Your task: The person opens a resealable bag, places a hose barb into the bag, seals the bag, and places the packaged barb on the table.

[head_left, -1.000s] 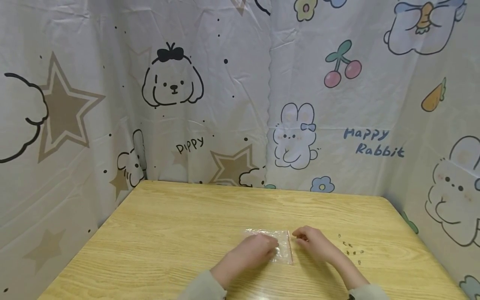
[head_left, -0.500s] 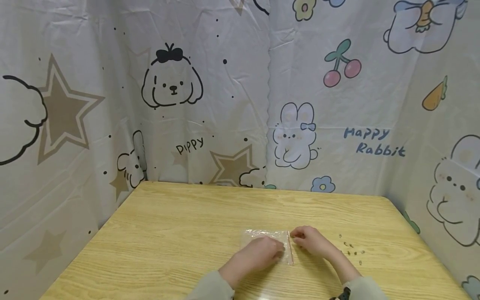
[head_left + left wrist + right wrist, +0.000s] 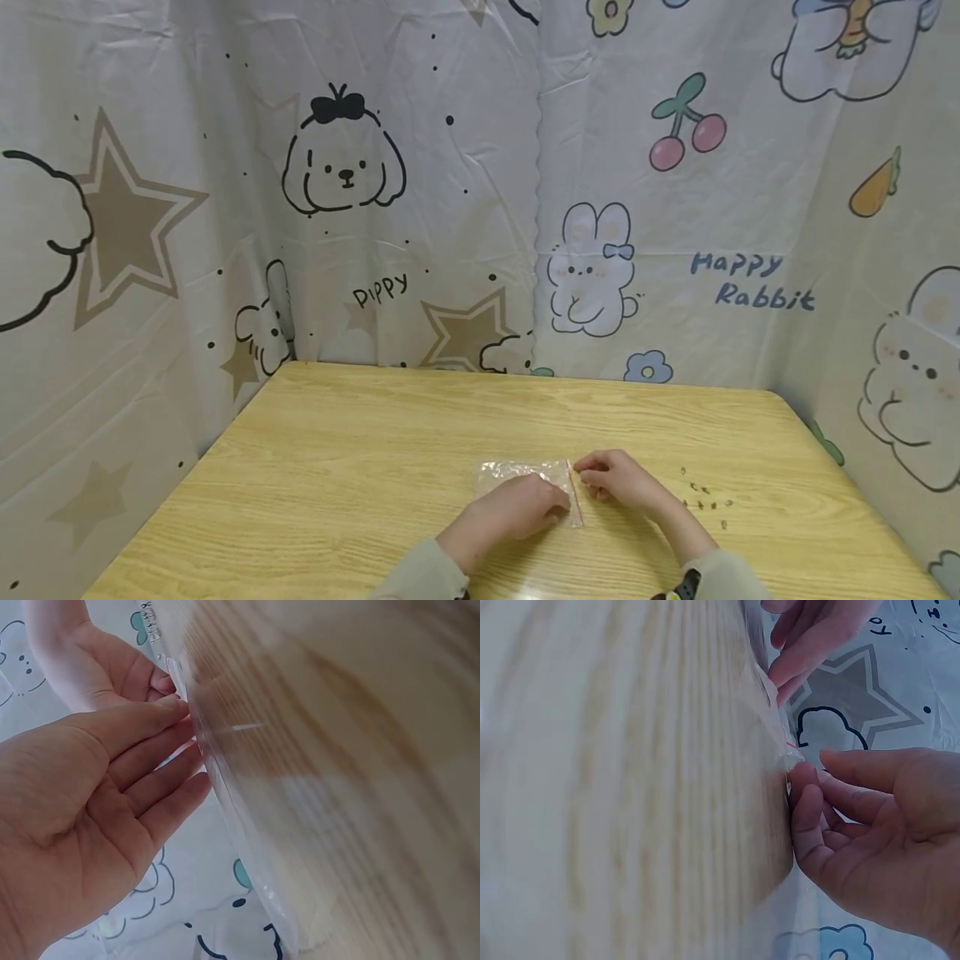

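Note:
A clear zip bag (image 3: pixel 510 471) with a red strip along its right edge lies flat on the wooden table. My left hand (image 3: pixel 519 504) rests over the bag. In the left wrist view, the extended fingertips (image 3: pixel 201 778) and thumb touch the plastic. At the bag's red-striped edge is my right hand (image 3: pixel 618 482), near the far corner. The right wrist view shows its fingers (image 3: pixel 810 814) bent loosely at the bag's edge, the thumb standing apart from them. Several tiny dark rings or bits (image 3: pixel 701 504) lie to the right of my right hand.
The wooden table (image 3: pixel 360 450) runs back to a printed cloth curtain (image 3: pixel 465 167), with more cloth on both sides. A dark watch (image 3: pixel 684 583) shows at my right sleeve.
The bag has slid slightly left. My left hand has moved a little right over it, and my right hand has come left to the red-striped edge.

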The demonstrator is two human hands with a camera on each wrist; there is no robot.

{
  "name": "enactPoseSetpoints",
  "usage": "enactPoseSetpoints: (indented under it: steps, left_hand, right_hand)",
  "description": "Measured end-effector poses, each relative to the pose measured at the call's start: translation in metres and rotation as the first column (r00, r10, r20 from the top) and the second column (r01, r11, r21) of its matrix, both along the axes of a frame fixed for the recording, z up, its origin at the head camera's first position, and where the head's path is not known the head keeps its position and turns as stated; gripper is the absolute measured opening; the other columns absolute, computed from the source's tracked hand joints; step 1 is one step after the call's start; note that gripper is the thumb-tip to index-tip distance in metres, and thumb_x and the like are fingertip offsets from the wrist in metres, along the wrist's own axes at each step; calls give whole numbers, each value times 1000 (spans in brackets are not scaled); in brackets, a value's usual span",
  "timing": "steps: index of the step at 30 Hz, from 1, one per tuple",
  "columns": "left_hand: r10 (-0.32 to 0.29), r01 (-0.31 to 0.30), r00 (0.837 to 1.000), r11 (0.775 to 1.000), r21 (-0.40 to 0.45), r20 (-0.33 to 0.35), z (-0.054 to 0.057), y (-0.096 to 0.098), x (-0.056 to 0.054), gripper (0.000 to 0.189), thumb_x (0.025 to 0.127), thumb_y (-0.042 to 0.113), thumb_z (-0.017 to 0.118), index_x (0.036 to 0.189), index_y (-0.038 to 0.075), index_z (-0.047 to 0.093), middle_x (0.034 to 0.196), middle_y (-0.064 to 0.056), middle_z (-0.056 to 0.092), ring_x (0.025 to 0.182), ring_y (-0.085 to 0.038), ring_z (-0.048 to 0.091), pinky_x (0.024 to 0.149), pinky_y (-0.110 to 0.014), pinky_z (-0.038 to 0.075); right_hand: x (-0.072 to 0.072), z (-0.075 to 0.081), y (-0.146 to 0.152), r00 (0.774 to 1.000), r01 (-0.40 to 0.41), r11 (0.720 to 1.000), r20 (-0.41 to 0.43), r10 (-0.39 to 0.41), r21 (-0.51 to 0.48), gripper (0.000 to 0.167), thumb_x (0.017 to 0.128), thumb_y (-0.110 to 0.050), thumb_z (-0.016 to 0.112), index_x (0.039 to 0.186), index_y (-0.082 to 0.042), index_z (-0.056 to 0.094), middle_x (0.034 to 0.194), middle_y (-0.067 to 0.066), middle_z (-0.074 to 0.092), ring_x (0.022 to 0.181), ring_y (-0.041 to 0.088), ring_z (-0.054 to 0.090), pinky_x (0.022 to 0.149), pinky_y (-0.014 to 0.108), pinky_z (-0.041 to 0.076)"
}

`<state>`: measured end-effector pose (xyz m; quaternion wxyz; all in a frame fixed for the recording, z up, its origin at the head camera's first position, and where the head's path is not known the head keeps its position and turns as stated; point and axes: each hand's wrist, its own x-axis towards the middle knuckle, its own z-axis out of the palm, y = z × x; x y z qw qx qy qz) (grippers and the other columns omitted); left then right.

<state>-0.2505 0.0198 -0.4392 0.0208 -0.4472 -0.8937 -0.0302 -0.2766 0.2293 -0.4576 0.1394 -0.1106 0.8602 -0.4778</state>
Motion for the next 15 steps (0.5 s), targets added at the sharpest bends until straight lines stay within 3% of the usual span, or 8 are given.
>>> enactPoseSetpoints:
  steps: [9, 15]
  left_hand:
    - [-80, 80, 996, 997, 17, 29, 0, -2, -5, 12, 91, 14, 68, 97, 21, 75, 94, 12, 75, 79, 4, 64, 74, -6, 48]
    - [-92, 90, 995, 995, 50, 41, -1, -1, -9, 13, 91, 12, 67, 93, 22, 77, 92, 14, 75, 74, 8, 57, 72, -4, 46]
  right_hand:
    - [0, 1, 1, 997, 25, 999, 71, -23, -34, 26, 98, -10, 55, 113, 9, 64, 74, 2, 57, 67, 12, 51, 58, 23, 46]
    - [0, 3, 0, 998, -12, 1000, 56, 13, -16, 26, 96, -17, 59, 102, 7, 68, 67, -2, 55, 59, 9, 47, 52, 20, 39]
